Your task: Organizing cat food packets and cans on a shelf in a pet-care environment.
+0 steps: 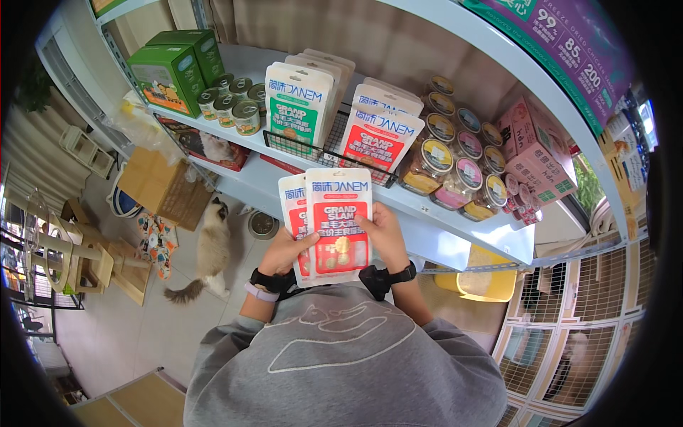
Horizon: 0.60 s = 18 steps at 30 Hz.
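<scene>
Two white-and-red pet-food pouches are held upright in front of my chest, faces toward me. The front pouch (340,213) overlaps the rear pouch (292,205), which sticks out to its left. My left hand (285,251) grips the left side of the pair, its thumb across the rear pouch and onto the front one's edge. At the front pouch's right edge, my right hand (383,232) pinches it with the thumb on its face. Beyond them on the shelf, a black wire basket (307,150) holds similar red pouches (376,140) and green pouches (293,109).
Tins (245,115) and green boxes (165,74) stand left on the shelf (235,140); lidded jars (463,179) and pink boxes (539,149) stand right. A cat (212,245) is on the floor near a bowl (263,224) and a cardboard box (152,179). Wire cages (565,331) line the right.
</scene>
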### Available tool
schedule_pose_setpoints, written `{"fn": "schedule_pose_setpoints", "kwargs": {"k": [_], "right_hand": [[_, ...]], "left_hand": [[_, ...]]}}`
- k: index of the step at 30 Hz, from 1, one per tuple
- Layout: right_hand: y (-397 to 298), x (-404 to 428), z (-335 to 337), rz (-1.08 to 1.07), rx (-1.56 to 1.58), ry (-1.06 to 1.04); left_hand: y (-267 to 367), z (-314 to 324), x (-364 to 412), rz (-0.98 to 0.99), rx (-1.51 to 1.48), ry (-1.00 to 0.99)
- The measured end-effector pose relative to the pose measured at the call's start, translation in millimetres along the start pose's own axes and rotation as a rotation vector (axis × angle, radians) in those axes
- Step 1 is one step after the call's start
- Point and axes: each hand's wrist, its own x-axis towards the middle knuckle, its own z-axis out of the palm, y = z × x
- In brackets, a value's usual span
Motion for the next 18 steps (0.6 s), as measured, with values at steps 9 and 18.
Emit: {"fn": "schedule_pose_setpoints", "kwargs": {"k": [9, 18], "right_hand": [[-70, 10, -10, -0.414, 0.069, 0.143], [-74, 88, -34, -0.879, -0.044, 0.394]], "left_hand": [[6, -10, -9, 0.074, -0.054, 0.070], [7, -18, -20, 0.196, -0.136, 0.178]]}}
